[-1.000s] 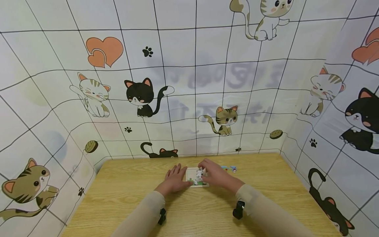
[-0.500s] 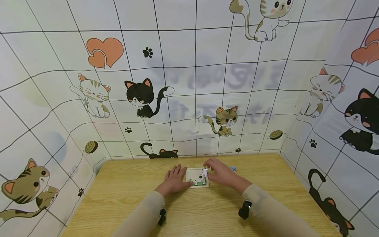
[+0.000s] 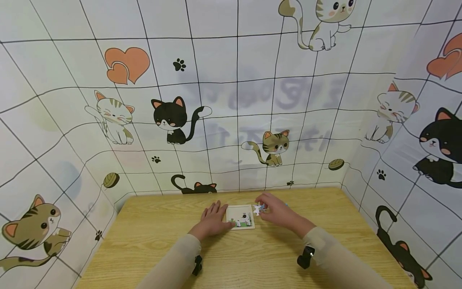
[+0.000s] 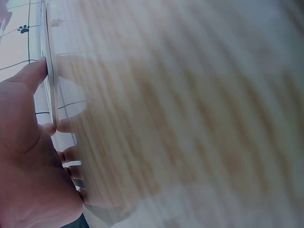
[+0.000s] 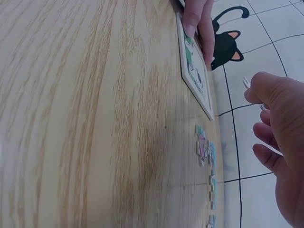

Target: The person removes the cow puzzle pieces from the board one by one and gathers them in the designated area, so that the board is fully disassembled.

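Note:
A small framed jigsaw puzzle tray (image 3: pixel 242 229) lies on the table, several fitted pieces with green and black-and-white print along its lower part. My left hand (image 3: pixel 213 218) lies flat at its left side, fingers spread and the thumb on the tray's lower left corner. Just off the tray's right edge, my right hand (image 3: pixel 276 212) pinches a mostly white jigsaw piece (image 3: pixel 257 210) between thumb and fingers. The right wrist view shows only the thin edge of that piece (image 5: pixel 246 82), held above the table. Loose jigsaw pieces (image 5: pixel 201 146) lie below the right hand.
The light wooden table (image 3: pixel 231 261) meets a wall sheet (image 3: pixel 223 168) printed with cats and grid lines at its back edge. In the head view the right hand covers most of the loose pieces; a blue bit (image 3: pixel 286 204) shows behind it.
My right hand has moved right, carrying the white piece from over the tray to beyond its right edge. The left hand has stayed in place.

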Available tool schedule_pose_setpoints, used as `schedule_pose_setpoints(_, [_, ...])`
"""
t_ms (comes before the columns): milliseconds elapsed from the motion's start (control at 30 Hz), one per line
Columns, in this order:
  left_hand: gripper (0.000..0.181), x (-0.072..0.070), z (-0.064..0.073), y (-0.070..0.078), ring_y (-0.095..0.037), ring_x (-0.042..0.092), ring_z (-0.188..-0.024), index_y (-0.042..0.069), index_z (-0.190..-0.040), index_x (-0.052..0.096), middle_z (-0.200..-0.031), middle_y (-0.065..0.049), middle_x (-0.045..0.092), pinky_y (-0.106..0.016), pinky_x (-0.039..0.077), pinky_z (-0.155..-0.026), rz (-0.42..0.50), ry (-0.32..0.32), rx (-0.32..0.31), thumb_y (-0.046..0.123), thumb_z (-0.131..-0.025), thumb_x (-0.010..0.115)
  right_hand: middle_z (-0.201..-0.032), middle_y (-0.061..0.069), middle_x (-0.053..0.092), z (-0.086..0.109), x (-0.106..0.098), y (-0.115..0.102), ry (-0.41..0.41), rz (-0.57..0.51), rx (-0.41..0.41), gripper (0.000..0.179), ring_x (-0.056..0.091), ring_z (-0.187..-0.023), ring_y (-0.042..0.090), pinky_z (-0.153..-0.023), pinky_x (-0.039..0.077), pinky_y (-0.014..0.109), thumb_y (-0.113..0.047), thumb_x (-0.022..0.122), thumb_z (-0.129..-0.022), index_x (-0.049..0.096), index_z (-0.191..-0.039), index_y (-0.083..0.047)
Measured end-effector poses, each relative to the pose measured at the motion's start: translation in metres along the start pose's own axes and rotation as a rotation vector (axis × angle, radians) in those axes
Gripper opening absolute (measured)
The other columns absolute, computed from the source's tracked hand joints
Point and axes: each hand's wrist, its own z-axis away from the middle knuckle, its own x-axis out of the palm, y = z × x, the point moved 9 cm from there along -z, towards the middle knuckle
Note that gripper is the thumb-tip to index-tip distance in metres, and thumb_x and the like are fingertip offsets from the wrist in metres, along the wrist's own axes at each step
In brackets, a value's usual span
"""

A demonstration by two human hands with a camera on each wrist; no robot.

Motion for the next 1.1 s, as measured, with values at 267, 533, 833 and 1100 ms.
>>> schedule_pose_setpoints(267, [0.091,0.001,-0.001,0.001,-0.044,0.013,-0.169,0.013,-0.175,0.035,-0.183,-0.021,0.017,-0.067,0.009,-0.132,0.002,0.004,-0.001,0.061,-0.104,0.069,-0.124,0.004,0.064,0.009,-0.007,0.015,0.004,-0.012,0.027,0.039,0.065,-0.104,0.031,-0.085,0.056,0.035,-0.004,0.081,-0.096,0.069,-0.134,-0.004])
schedule_pose_setpoints(533, [0.092,0.002,-0.002,0.000,-0.043,0.013,-0.169,0.013,-0.175,0.035,-0.182,-0.021,0.017,-0.068,0.010,-0.132,-0.002,0.004,-0.002,0.061,-0.105,0.069,-0.117,0.006,0.063,0.017,-0.018,0.017,0.019,0.001,0.021,0.037,0.064,-0.102,0.034,-0.084,0.056,0.037,0.000,0.081,-0.096,0.070,-0.132,-0.003])
schedule_pose_setpoints(833, [0.092,0.000,0.000,0.001,-0.043,0.013,-0.169,0.014,-0.175,0.034,-0.183,-0.021,0.017,-0.067,0.010,-0.132,-0.009,0.004,-0.003,0.062,-0.105,0.068,-0.117,0.006,0.064,0.024,-0.024,0.023,0.025,0.011,0.016,0.038,0.064,-0.099,0.032,-0.082,0.057,0.035,0.004,0.078,-0.094,0.070,-0.131,-0.003])
schedule_pose_setpoints(1100, [0.092,0.000,0.000,0.001,-0.043,0.013,-0.169,0.014,-0.175,0.034,-0.183,-0.021,0.017,-0.067,0.010,-0.132,-0.007,-0.002,-0.002,0.062,-0.104,0.068,-0.116,0.008,0.064,0.031,-0.029,0.032,0.013,0.004,0.047,0.036,0.063,-0.098,0.020,-0.082,0.058,0.036,0.002,0.078,-0.097,0.070,-0.132,-0.001])
